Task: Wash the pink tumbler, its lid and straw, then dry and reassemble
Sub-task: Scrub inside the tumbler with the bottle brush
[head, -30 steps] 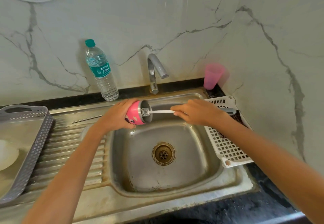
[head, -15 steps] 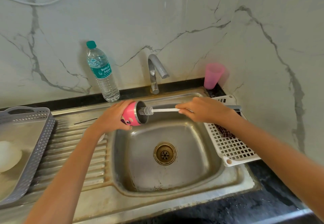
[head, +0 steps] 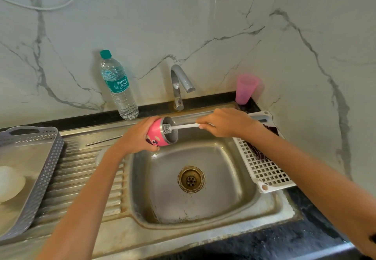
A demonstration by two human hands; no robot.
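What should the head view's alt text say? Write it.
Over a steel sink, the left hand grips a pink tumbler on its side while the right hand holds a white brush, bristles at its mouth. A water bottle, tap and pink cup stand behind.

Steel sink basin [head: 223, 194]: open room mid & near, only brass drain [head: 191, 179] in its floor. Far rim crossed by pink steel tumbler [head: 154, 135] & white bottle brush [head: 185, 126], curved chrome tap [head: 176, 88] just behind. White plastic grid tray [head: 264, 170] sits on right rim; grey perforated basket [head: 46, 168] blocks left surface; clear teal-capped water bottle [head: 119, 88] & pink plastic cup [head: 245, 89] at back wall.
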